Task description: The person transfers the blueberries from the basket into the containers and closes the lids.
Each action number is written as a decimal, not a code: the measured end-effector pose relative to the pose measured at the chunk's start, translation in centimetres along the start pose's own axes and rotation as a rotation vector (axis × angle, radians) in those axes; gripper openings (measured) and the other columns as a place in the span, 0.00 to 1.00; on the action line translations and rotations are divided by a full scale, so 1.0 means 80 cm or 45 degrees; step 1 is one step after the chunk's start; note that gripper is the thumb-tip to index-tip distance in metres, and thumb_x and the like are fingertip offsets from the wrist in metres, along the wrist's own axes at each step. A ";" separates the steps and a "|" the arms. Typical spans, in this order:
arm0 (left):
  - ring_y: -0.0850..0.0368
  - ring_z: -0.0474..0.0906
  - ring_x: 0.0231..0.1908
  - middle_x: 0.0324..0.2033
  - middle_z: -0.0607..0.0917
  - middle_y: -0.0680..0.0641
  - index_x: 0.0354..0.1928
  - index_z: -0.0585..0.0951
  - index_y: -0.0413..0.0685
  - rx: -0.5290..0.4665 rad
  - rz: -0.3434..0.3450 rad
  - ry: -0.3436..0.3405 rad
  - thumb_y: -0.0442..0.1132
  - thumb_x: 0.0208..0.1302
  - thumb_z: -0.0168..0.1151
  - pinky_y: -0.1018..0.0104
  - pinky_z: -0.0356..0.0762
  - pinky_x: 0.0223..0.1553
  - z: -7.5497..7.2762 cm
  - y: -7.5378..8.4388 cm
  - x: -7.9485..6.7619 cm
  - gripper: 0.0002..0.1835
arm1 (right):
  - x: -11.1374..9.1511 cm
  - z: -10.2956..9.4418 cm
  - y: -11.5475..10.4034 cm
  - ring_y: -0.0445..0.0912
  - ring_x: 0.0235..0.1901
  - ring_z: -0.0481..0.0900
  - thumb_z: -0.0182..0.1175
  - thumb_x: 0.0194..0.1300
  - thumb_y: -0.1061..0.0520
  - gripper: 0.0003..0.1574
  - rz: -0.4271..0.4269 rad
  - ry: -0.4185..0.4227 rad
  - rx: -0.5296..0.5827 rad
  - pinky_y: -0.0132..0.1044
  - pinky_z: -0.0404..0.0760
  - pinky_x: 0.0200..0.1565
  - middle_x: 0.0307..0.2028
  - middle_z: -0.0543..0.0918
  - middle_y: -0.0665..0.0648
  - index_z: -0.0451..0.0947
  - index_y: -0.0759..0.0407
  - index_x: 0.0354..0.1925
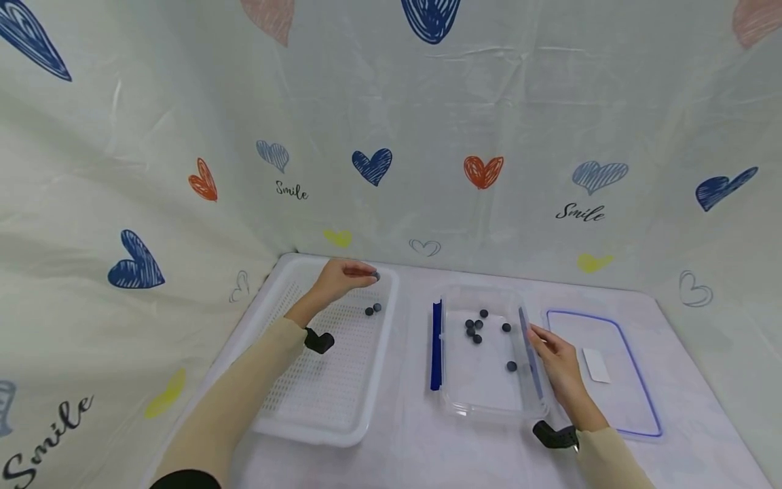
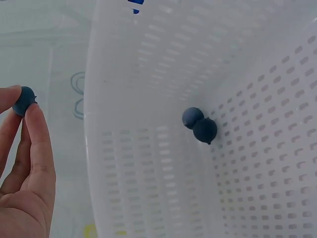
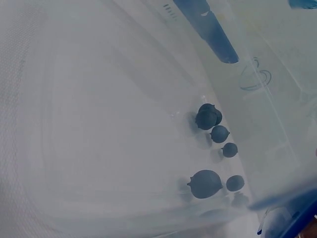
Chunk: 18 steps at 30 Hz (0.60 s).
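Between thumb and fingertips, my left hand pinches a dark blueberry above the far right rim of a white perforated basket. Two more blueberries lie touching inside that basket. To the right stands a clear plastic box without its lid, its blue side latches folded out. Several blueberries are on its floor, some clustered toward the far left. My right hand grips the box's right side at the latch; in the right wrist view it is almost wholly out of frame.
A clear lid with a blue seal lies flat right of the box, a white label on it. A strip of white table separates basket and box. Behind the table hangs a heart-printed curtain.
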<state>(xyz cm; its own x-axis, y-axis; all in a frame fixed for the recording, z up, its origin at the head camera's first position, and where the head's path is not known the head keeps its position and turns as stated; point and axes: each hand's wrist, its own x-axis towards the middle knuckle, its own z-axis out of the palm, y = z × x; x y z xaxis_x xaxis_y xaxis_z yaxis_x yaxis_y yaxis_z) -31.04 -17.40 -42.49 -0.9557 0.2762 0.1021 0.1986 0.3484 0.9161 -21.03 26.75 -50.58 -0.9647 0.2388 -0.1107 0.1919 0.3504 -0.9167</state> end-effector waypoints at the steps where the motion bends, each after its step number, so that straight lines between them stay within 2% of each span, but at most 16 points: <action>1: 0.52 0.84 0.45 0.44 0.88 0.44 0.49 0.86 0.39 -0.012 -0.003 -0.001 0.38 0.61 0.73 0.61 0.82 0.49 0.000 0.001 0.001 0.16 | 0.000 0.000 0.000 0.33 0.44 0.71 0.55 0.74 0.39 0.38 0.001 0.001 0.001 0.22 0.70 0.45 0.62 0.74 0.62 0.69 0.63 0.69; 8: 0.52 0.85 0.46 0.44 0.88 0.46 0.51 0.86 0.41 -0.101 -0.052 -0.023 0.39 0.61 0.73 0.61 0.81 0.50 0.007 0.012 0.008 0.17 | -0.001 0.001 0.000 0.37 0.46 0.71 0.55 0.73 0.37 0.40 0.028 -0.004 0.000 0.26 0.70 0.47 0.65 0.72 0.63 0.68 0.62 0.70; 18: 0.52 0.84 0.45 0.44 0.88 0.45 0.51 0.85 0.40 -0.077 0.013 -0.054 0.38 0.62 0.72 0.60 0.81 0.51 0.017 0.033 0.020 0.16 | -0.001 0.000 0.000 0.36 0.45 0.71 0.54 0.74 0.39 0.39 0.018 -0.006 0.004 0.24 0.70 0.46 0.64 0.72 0.63 0.68 0.62 0.70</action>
<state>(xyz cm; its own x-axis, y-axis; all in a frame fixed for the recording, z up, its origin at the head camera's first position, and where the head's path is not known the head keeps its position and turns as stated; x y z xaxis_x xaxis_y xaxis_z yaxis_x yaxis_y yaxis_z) -31.73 -14.85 -40.40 -0.9434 0.3176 0.0959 0.1932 0.2909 0.9370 -20.98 26.74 -50.54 -0.9629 0.2391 -0.1255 0.2048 0.3439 -0.9164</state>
